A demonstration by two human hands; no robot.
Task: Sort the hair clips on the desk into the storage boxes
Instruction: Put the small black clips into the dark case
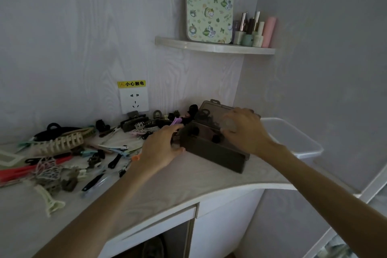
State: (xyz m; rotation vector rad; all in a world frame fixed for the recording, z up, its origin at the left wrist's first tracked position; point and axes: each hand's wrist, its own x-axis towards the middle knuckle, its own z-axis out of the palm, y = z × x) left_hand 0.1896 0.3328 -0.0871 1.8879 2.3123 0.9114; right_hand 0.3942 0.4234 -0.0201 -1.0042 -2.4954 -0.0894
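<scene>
A: Where do things stand?
B: The left hand (165,146) braces the dark storage box (213,148) at its near left end on the desk (188,180); the right hand (243,130) curls over the raised lid (215,111). Hair clips (69,153) lie scattered left, well apart.
A: Best approach?
B: Likely steady the base and swing the lid fully back before loading.

Plastics on a pale woodgrain desk

The storage box (215,153) is smoky translucent plastic; the bin (310,148) is clear plastic; the desk (188,184) looks smooth, matt woodgrain.

Bare forearms, seemingly no sleeves, rings
</scene>
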